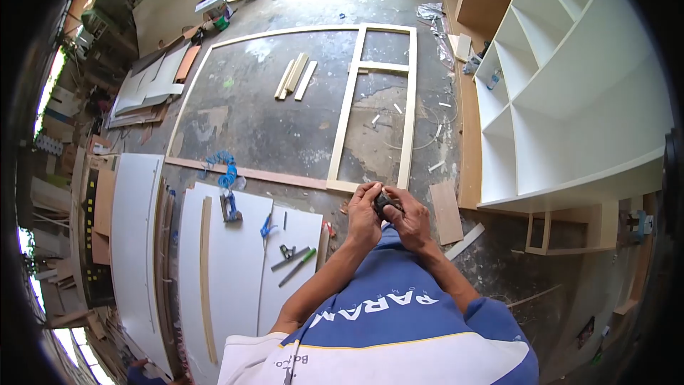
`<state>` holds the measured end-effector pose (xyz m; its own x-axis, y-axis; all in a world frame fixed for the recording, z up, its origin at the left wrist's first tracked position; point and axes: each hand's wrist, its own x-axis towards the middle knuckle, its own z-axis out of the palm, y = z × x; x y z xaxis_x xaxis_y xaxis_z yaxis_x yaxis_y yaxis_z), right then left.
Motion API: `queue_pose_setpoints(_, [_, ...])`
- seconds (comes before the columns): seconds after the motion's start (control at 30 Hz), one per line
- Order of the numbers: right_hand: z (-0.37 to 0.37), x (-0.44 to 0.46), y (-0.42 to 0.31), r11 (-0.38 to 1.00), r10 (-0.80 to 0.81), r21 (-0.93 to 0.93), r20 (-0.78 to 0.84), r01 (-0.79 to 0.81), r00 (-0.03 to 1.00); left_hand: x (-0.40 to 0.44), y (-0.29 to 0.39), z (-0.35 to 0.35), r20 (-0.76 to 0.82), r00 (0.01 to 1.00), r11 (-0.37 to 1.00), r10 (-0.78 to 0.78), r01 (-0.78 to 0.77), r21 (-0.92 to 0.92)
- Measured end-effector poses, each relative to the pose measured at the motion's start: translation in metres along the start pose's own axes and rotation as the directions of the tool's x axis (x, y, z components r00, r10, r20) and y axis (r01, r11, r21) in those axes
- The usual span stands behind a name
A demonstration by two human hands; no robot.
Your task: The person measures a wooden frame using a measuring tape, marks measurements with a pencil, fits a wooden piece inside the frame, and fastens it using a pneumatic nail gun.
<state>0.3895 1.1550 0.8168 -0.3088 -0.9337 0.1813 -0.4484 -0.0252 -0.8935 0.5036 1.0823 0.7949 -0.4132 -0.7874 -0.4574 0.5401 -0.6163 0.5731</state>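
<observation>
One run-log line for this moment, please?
left hand and right hand on small dark object | wooden frame on floor

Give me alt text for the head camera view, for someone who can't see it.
Two bare hands, left and right, hold a small dark object together above a workshop floor. Beyond them lies a large wooden frame, with white boards and tools to the left and a white shelf unit to the right.
</observation>
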Motion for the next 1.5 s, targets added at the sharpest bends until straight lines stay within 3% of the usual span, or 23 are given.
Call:
queue_pose_setpoints(0.07, [0.015, 0.049, -0.003, 0.998, -0.051, -0.041, 0.024, 0.052, 0.998, 0.024, 0.026, 0.012, -0.125, 0.992, 0.996, 0.022, -0.011, 0.092])
queue_pose_setpoints(0.1, [0.02, 0.073, -0.009, 0.999, -0.026, -0.039, 0.069, 0.028, 0.997, 0.035, 0.04, 0.013, -0.061, 0.997, 0.998, 0.049, -0.046, 0.046])
queue_pose_setpoints(0.17, [0.033, 0.111, -0.009, 0.997, 0.076, 0.009, 0.171, -0.079, 0.982, 0.061, 0.061, 0.014, -0.102, 0.992, 0.997, 0.075, -0.077, -0.015])
queue_pose_setpoints(0.33, [0.066, 0.183, -0.008, 0.998, 0.052, -0.052, 0.229, -0.041, 0.972, 0.114, 0.109, 0.007, -0.114, 0.988, 0.986, 0.104, -0.118, -0.121])
queue_pose_setpoints(0.4, [0.08, 0.206, -0.002, 1.0, 0.023, -0.016, 0.178, -0.021, 0.984, 0.14, 0.125, 0.005, -0.109, 0.99, 0.993, 0.088, -0.096, -0.074])
queue_pose_setpoints(0.5, [0.09, 0.236, 0.026, 0.999, 0.033, 0.001, 0.185, -0.034, 0.982, 0.184, 0.14, -0.015, -0.089, 0.983, 0.978, 0.159, -0.144, 0.15])
queue_pose_setpoints(0.6, [0.096, 0.27, 0.044, 0.997, 0.083, -0.008, 0.188, -0.083, 0.979, 0.243, 0.17, -0.016, -0.065, 0.991, 0.978, 0.117, -0.103, 0.18])
queue_pose_setpoints(0.7, [0.105, 0.307, 0.06, 0.95, 0.311, -0.088, 0.206, -0.299, 0.928, 0.337, 0.22, -0.023, 0.001, 0.998, 0.956, 0.067, -0.065, 0.285])
queue_pose_setpoints(0.83, [0.143, 0.339, 0.087, 0.907, 0.416, -0.081, 0.02, -0.414, 0.909, 0.493, 0.322, -0.013, 0.07, 0.99, 0.929, 0.123, -0.14, 0.344])
queue_pose_setpoints(0.93, [0.145, 0.351, 0.08, 0.825, 0.517, -0.23, -0.059, -0.516, 0.854, 0.608, 0.402, 0.007, 0.155, 0.976, 0.896, 0.151, -0.202, 0.395])
queue_pose_setpoints(1.0, [0.149, 0.348, 0.07, 0.845, 0.451, -0.238, -0.167, -0.48, 0.877, 0.671, 0.433, 0.038, 0.132, 0.962, 0.838, 0.24, -0.274, 0.471])
queue_pose_setpoints(1.03, [0.146, 0.345, 0.062, 0.788, 0.545, -0.252, -0.137, -0.561, 0.827, 0.703, 0.444, 0.049, 0.145, 0.962, 0.833, 0.231, -0.272, 0.482])
queue_pose_setpoints(1.1, [0.146, 0.324, 0.06, 0.783, 0.525, -0.224, -0.263, -0.58, 0.809, 0.76, 0.451, 0.072, 0.136, 0.967, 0.851, 0.213, -0.252, 0.461])
queue_pose_setpoints(1.2, [0.147, 0.283, 0.054, 0.646, 0.689, -0.151, -0.307, -0.748, 0.657, 0.835, 0.443, 0.11, 0.031, 0.984, 0.848, 0.176, -0.168, 0.503])
queue_pose_setpoints(1.23, [0.152, 0.264, 0.059, 0.679, 0.662, -0.116, -0.331, -0.725, 0.673, 0.856, 0.436, 0.125, 0.012, 0.985, 0.835, 0.171, -0.151, 0.528])
queue_pose_setpoints(1.3, [0.147, 0.257, 0.037, 0.516, 0.827, 0.041, -0.287, -0.856, 0.484, 0.904, 0.416, 0.147, 0.032, 0.987, 0.816, 0.157, -0.148, 0.559])
queue_pose_setpoints(1.33, [0.153, 0.247, 0.04, 0.5, 0.839, 0.069, -0.286, -0.863, 0.463, 0.935, 0.406, 0.153, 0.074, 0.986, 0.809, 0.147, -0.163, 0.565])
queue_pose_setpoints(1.43, [0.169, 0.213, 0.048, 0.294, 0.954, 0.289, -0.145, -0.911, 0.262, 0.982, 0.359, 0.187, 0.081, 0.994, 0.786, 0.073, -0.107, 0.609])
queue_pose_setpoints(1.5, [0.181, 0.201, 0.071, 0.331, 0.94, 0.331, -0.197, -0.884, 0.278, 0.996, 0.312, 0.2, 0.091, 0.995, 0.721, 0.04, -0.092, 0.687])
